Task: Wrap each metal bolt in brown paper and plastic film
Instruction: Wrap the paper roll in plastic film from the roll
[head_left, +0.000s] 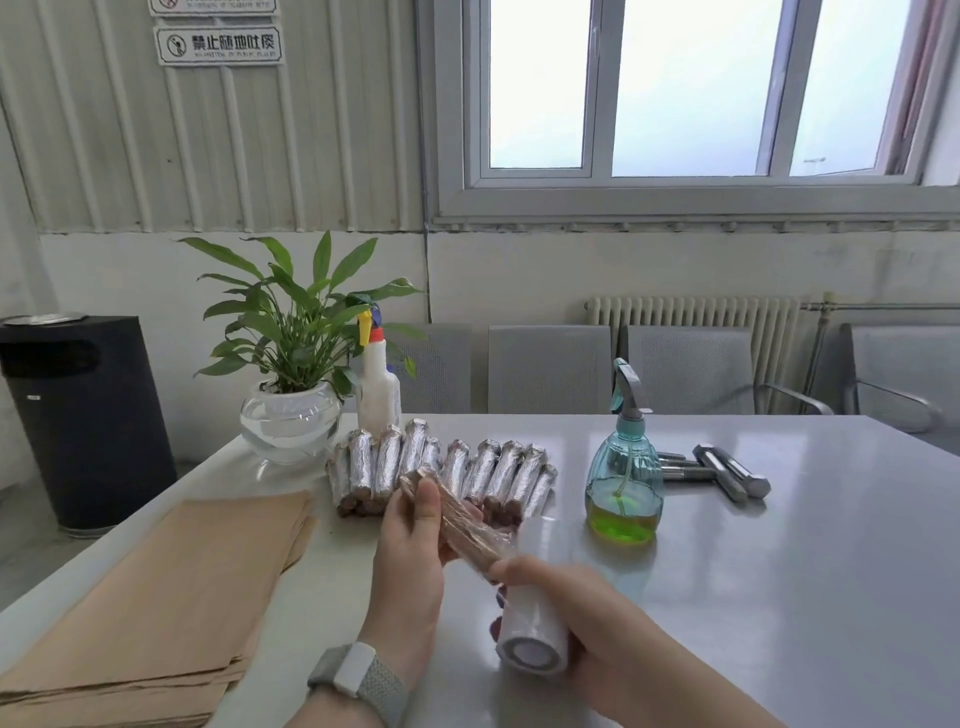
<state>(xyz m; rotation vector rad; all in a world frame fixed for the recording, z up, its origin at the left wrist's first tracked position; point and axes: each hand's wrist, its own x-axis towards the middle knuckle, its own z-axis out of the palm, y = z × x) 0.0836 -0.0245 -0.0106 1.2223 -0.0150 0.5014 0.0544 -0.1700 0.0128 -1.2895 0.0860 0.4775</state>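
My left hand (410, 551) grips a bolt wrapped in brown paper (462, 525), held tilted above the table, with clear film partly round it. My right hand (566, 613) grips the white roll of plastic film (535, 618) just below the bolt's near end; film stretches from roll to bolt. Behind them lies a row of several wrapped bolts (467, 467). A few bare metal bolts (722, 470) lie to the right, behind the blue bottle. A stack of brown paper sheets (171, 587) covers the table's left side.
A blue spray bottle with green liquid (623, 478) stands right of centre. A white spray bottle (378, 389) and a potted plant in a glass bowl (291, 415) stand at the back left. Grey chairs (550, 369) line the far edge; a black bin (78, 415) stands left of the grey table (779, 597).
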